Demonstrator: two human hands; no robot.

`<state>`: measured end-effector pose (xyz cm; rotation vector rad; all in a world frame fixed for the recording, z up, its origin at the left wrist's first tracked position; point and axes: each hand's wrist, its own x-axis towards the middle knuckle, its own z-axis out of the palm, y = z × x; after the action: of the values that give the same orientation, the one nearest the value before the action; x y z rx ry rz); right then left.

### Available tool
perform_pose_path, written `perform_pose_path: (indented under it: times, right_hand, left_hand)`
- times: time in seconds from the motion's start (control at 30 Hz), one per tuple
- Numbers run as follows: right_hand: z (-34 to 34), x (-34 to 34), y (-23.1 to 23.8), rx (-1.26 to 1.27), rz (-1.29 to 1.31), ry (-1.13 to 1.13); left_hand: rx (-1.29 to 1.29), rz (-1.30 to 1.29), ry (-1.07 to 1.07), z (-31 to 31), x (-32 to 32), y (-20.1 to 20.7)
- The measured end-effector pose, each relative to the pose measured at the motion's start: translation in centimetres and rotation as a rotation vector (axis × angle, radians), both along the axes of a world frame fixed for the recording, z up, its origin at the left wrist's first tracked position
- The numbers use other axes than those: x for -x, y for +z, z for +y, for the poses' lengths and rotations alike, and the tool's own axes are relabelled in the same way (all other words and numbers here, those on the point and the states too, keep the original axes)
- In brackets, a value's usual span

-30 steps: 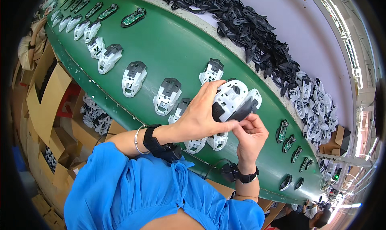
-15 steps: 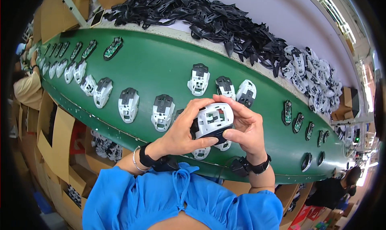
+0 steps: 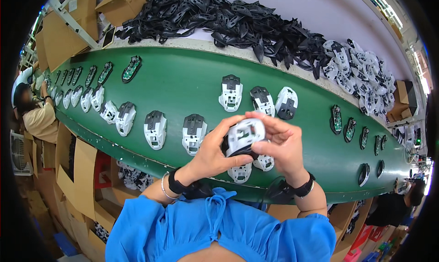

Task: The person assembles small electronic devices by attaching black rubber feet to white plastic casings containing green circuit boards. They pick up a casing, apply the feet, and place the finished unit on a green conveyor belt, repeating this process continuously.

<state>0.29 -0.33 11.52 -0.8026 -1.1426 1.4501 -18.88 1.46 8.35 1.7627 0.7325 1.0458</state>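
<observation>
Over the tabletop [image 3: 183,79], left hand [image 3: 211,147] and right hand [image 3: 286,145], the latter since moved round its far side, grip a shell [image 3: 237,144], white face up, long axis unclear.

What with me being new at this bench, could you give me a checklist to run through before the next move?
1. Both hands on the piece: ok; the left hand and the right hand hold the white-and-black shell.
2. Its parts fully seated: cannot tell; the shell is blurred and partly covered.
3. Upper shells facing one way: not ok; the rightmost shell has its dark end toward the person, the two shells to its left away.
4. Green bench free beside the hands: not ok; partly hidden white shells lie there.
5. Circuit boards apart from the hands: ok; none touches them.
</observation>
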Motion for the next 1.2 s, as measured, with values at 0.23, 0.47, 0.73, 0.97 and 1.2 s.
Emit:
perform_pose_path:
  times: [0.23,0.47,0.73,0.97,1.2]
  right_hand:
    - [2.3,-3.3,1.6,0.115,-0.216,0.031]
    - [3.7,-3.7,1.2,0.033,-0.801,0.352]
    - [1.8,-3.9,-0.3,0.111,-0.720,0.286]
    - [-1.4,-9.0,-2.0,0.163,-0.469,-0.186]
    - [-8.3,-22.9,-8.8,0.127,-1.184,-1.141]
  left_hand:
    - [0.272,0.285,-0.154,1.8,1.0,1.3]
    - [0.558,0.171,-0.414,3.0,0.1,-0.3]
    - [0.536,0.290,-0.434,2.7,-0.3,-1.1]
    - [0.225,0.355,-0.271,1.5,-1.7,-0.9]
    - [-0.613,0.670,-0.304,-4.1,-5.8,-5.7]
